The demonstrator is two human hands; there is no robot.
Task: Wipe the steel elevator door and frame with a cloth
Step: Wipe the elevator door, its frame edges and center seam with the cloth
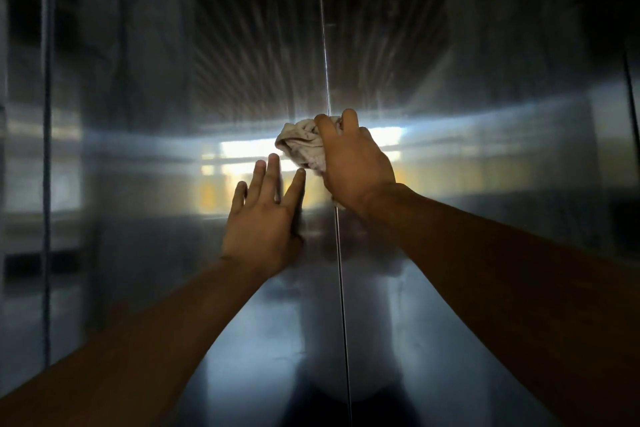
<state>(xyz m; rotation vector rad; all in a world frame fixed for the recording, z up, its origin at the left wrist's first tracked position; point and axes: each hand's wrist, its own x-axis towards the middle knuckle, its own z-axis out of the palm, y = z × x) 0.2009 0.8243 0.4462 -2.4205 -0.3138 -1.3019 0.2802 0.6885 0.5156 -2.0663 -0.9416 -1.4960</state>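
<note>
The brushed steel elevator door point(173, 97) fills the view, its two panels meeting at a thin vertical seam point(341, 270) down the middle. My right hand point(353, 163) grips a crumpled off-white cloth point(299, 144) and presses it against the door right at the seam. My left hand point(263, 218) lies flat on the left panel, fingers spread, just below and left of the cloth. It holds nothing. Both forearms reach in from the bottom corners.
A vertical steel frame edge point(46, 149) runs down the far left, and another dark edge point(628, 90) shows at the far right. The steel reflects a bright window band at hand height and my dim silhouette below.
</note>
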